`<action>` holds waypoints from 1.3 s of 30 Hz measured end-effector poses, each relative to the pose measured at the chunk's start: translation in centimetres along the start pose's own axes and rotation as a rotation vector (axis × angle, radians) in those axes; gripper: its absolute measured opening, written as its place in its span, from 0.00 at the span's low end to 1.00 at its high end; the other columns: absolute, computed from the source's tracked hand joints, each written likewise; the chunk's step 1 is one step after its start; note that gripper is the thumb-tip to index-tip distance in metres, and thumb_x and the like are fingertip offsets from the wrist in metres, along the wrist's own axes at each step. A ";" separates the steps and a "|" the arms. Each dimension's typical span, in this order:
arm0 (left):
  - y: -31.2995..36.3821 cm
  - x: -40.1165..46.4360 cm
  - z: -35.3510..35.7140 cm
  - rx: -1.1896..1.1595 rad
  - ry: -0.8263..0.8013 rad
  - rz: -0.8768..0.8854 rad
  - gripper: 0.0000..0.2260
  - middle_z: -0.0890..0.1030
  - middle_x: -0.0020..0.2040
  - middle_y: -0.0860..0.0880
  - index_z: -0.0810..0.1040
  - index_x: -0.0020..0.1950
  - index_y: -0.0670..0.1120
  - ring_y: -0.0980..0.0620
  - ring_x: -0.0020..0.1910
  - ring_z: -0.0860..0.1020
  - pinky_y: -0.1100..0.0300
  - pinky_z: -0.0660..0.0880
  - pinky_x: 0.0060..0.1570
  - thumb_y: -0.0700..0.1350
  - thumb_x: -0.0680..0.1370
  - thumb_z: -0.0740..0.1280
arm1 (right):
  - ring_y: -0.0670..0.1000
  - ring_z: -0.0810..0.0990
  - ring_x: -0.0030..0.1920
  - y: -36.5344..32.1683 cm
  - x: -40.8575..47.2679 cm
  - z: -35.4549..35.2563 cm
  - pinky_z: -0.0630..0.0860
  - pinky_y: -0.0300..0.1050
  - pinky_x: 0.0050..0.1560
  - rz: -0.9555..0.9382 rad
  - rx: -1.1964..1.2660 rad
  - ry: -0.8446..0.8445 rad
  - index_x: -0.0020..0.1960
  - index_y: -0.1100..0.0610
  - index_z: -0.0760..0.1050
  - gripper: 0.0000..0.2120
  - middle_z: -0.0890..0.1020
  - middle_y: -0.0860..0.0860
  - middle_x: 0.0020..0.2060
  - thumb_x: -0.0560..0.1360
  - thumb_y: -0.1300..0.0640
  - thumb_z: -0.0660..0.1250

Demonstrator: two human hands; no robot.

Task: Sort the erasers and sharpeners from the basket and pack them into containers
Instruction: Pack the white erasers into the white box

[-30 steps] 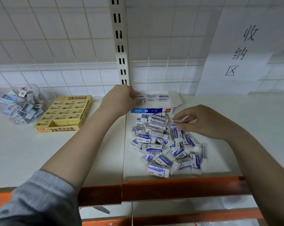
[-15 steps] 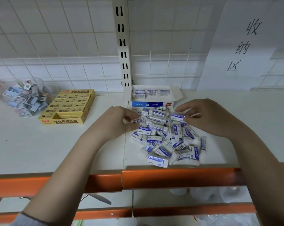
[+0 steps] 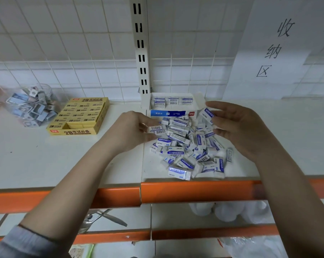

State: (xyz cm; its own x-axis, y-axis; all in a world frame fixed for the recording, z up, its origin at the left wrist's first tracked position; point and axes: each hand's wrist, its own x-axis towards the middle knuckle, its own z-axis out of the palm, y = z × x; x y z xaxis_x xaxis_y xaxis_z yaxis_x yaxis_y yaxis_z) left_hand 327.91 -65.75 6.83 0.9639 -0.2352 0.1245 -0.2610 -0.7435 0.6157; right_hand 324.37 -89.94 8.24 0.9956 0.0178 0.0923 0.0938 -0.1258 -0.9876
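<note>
A: Your white shelf carries the eraser pile before the open box.

B: Your left hand pinches two erasers; your right hand grips another eraser.

A: Risk: a loose pinch could drop one over the shelf's edge.

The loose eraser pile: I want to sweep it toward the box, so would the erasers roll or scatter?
The eraser pile probably slides, not rolls: the pieces are flat-sided blocks. Stacked ones may tumble. Those near the shelf edge could drop off.
</note>
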 end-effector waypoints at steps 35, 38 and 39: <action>0.4 -6.2 -0.7 -0.537 0.181 -0.093 0.07 0.83 0.34 0.49 0.83 0.43 0.51 0.57 0.34 0.81 0.74 0.73 0.37 0.39 0.71 0.73 | 0.51 0.78 0.38 -1.4 1.5 0.6 0.77 0.47 0.40 -0.804 -1.093 -0.155 0.49 0.55 0.75 0.17 0.76 0.44 0.39 0.79 0.43 0.57; 0.6 -6.5 -0.8 -0.501 0.156 -0.075 0.08 0.82 0.30 0.54 0.82 0.45 0.50 0.63 0.30 0.77 0.77 0.69 0.33 0.38 0.70 0.73 | 0.38 0.74 0.35 -0.4 2.6 -0.1 0.68 0.33 0.37 -0.792 -1.159 -0.225 0.42 0.45 0.71 0.12 0.71 0.38 0.33 0.80 0.46 0.53; 0.7 -6.6 -0.9 -0.498 0.152 -0.072 0.09 0.81 0.29 0.56 0.82 0.46 0.49 0.64 0.30 0.77 0.77 0.68 0.33 0.37 0.70 0.73 | 0.36 0.73 0.34 -0.4 2.5 -0.2 0.66 0.34 0.36 -0.724 -1.130 -0.273 0.40 0.44 0.69 0.11 0.70 0.38 0.32 0.80 0.49 0.54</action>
State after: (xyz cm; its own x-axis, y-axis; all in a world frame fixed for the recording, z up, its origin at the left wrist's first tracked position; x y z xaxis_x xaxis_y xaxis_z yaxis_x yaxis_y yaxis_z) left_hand 321.44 -64.16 7.10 0.9849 -0.0737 0.1568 -0.1729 -0.3582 0.9175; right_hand 326.77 -90.04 8.92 0.7017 0.6016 0.3817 0.6728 -0.7358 -0.0771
